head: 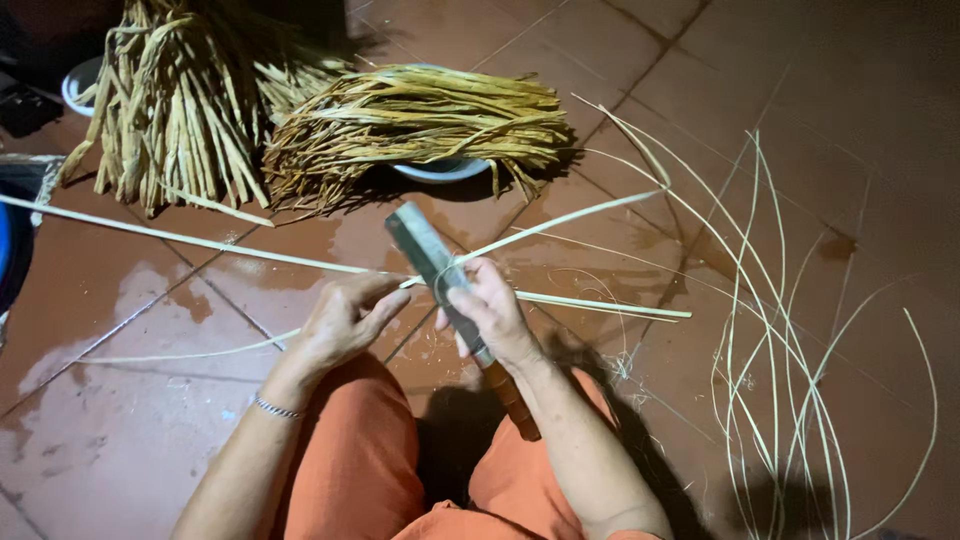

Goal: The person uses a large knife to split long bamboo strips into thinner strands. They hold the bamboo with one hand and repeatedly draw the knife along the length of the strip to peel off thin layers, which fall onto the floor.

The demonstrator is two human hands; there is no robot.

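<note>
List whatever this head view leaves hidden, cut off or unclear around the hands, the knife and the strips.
- Knife: the right hand covers the middle of it, so where blade meets handle is unseen.
- Long cane strip: its left end leaves the frame; the left hand hides the stretch under the fingers.
- Bowl: mostly buried under the dried fibre bundle.
- Blue object: cut by the left edge, kind unclear.
- Top corners: too dark to read.

Broad flat grey metal knife blade with brown wooden handle [440, 268]: held tilted, blade tip pointing up-left, handle running down-right over lap, blade pressed against strip. Long thin pale bamboo strip [190, 238]: crosses red tiled floor from far left to blade; at blade it parts into two slivers, one rising right, one lying low right.
</note>
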